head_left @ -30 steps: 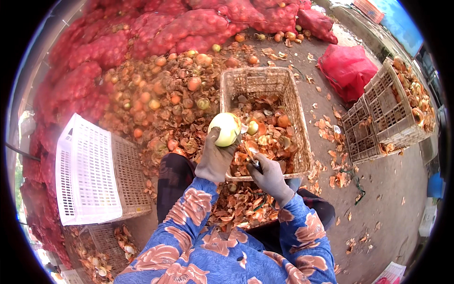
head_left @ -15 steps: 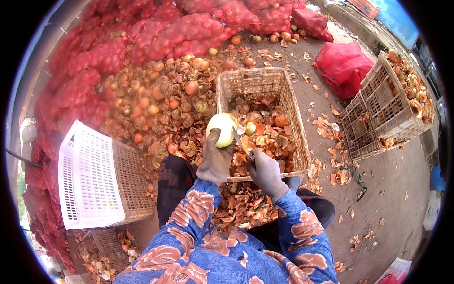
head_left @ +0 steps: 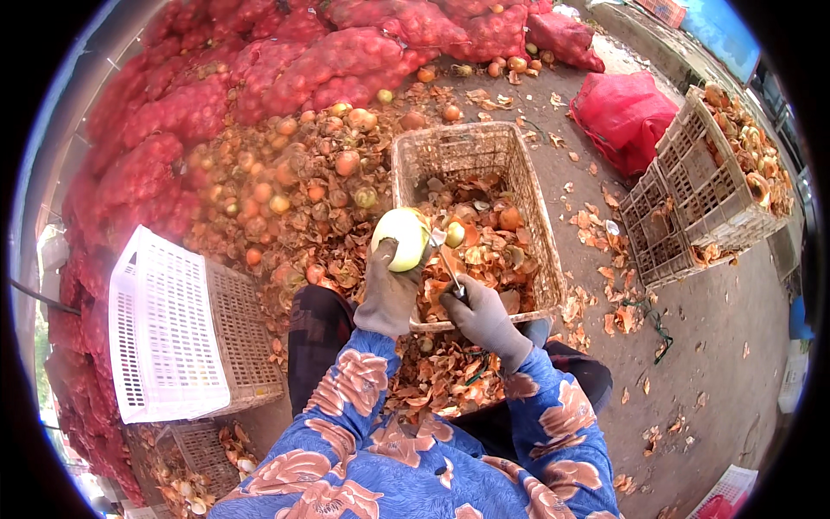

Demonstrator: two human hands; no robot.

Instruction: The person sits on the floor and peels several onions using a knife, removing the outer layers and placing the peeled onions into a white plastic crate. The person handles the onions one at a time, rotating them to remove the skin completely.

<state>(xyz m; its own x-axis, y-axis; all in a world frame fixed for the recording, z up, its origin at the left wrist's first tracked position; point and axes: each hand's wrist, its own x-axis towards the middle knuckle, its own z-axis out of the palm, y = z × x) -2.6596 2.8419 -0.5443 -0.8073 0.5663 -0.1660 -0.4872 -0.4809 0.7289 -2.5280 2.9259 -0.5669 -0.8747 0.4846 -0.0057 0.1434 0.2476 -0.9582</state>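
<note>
A large pale-green onion (head_left: 400, 240), bare of most of its brown skin, rests in my gloved left hand (head_left: 386, 290), which is closed round it from below and the left. My right hand (head_left: 484, 320), also in a grey glove, grips a knife (head_left: 449, 264) by its dark handle. The blade slants up and left, its tip close to the onion's right side; whether it touches I cannot tell. Both hands are over the near part of a dirty cream plastic crate (head_left: 544, 251) holding brown onion skins (head_left: 493, 268) and a few small onions.
Loose onions and skins (head_left: 303, 173) lie heaped left of the crate, with red mesh sacks (head_left: 337, 65) behind. A white crate (head_left: 164, 324) stands at left. At right are stacked crates (head_left: 692, 195) of peelings and a red sack (head_left: 622, 117). Scraps litter the concrete floor (head_left: 692, 346).
The knife has drawn back slightly and its blade now points more steeply upward. My right hand has shifted a little left and down. The onion stays in my left hand.
</note>
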